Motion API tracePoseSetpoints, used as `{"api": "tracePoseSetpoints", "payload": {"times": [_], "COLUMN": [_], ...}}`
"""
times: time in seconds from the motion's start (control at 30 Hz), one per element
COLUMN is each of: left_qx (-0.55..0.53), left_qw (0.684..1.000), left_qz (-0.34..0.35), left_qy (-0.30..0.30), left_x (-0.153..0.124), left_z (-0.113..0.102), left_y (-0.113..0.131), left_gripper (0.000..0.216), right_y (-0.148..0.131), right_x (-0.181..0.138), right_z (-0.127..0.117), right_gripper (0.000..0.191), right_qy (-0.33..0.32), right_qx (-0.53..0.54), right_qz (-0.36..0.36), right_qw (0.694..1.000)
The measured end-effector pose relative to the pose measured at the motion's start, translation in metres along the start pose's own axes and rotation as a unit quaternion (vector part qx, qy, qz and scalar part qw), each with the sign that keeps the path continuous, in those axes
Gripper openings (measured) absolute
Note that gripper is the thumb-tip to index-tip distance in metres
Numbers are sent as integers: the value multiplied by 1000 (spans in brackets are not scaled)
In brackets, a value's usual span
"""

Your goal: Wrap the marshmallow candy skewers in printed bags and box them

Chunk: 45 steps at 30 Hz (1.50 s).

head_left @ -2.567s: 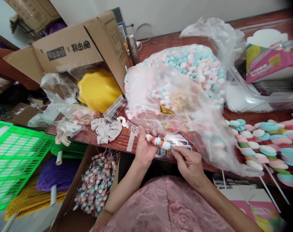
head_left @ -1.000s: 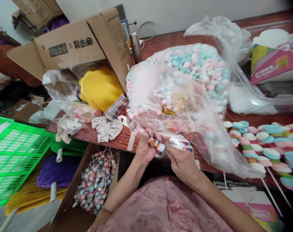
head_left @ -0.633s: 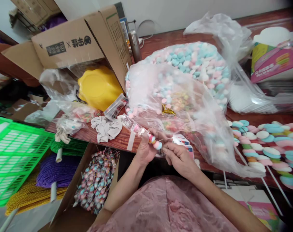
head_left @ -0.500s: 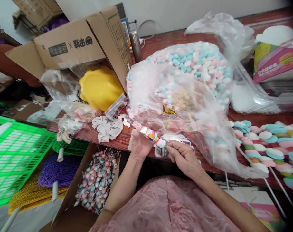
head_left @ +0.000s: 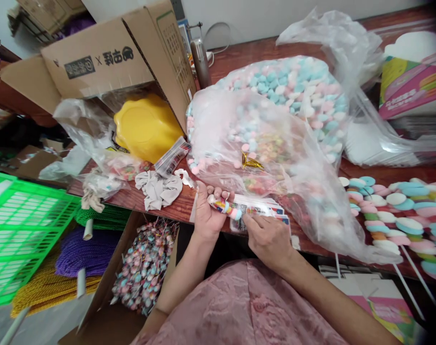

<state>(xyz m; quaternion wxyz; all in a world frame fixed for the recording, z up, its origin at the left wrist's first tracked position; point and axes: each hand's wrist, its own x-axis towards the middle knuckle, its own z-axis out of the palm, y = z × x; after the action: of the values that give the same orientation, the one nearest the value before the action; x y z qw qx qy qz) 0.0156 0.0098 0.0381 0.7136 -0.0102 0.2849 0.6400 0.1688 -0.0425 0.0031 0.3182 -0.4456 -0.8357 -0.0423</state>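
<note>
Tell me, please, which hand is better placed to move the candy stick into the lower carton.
Probably the left hand: it holds the candy stick and is nearer the lower carton. The right hand is farther off, at the stick's lower end.

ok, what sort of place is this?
Likely a small sweets-packing workshop: a big clear bag of pastel, candy-like pieces lies on the table, an open carton below is heaped with similar pieces, and a colourful stack sits in the left hand.
</note>
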Motion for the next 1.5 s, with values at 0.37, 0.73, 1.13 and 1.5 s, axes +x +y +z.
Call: {"api": "tracePoseSetpoints", "payload": {"times": [0.37,0.73,1.13,1.5], "left_qx": [20,71,139,180], "left_qw": [999,992,987,966], "left_qz": [31,17,35,15], "left_qy": [-23,-103,-67,-187], "left_x": [-1,-7,-3,-10], "left_z": [-3,-2,-6,-11], "left_y": [1,1,-9,-24], "left_gripper": [53,64,52,54], "right_y": [1,-3,-7,-7], "right_x": [-1,3,1,11], "right_z": [-9,-16,-10,-4], "right_gripper": [29,22,24,22], "right_qy": [-32,-157,-54,-61], "right_qx": [15,264,110,342], "right_qz": [-89,130,26,185], "right_qw": [995,943,992,919]}}
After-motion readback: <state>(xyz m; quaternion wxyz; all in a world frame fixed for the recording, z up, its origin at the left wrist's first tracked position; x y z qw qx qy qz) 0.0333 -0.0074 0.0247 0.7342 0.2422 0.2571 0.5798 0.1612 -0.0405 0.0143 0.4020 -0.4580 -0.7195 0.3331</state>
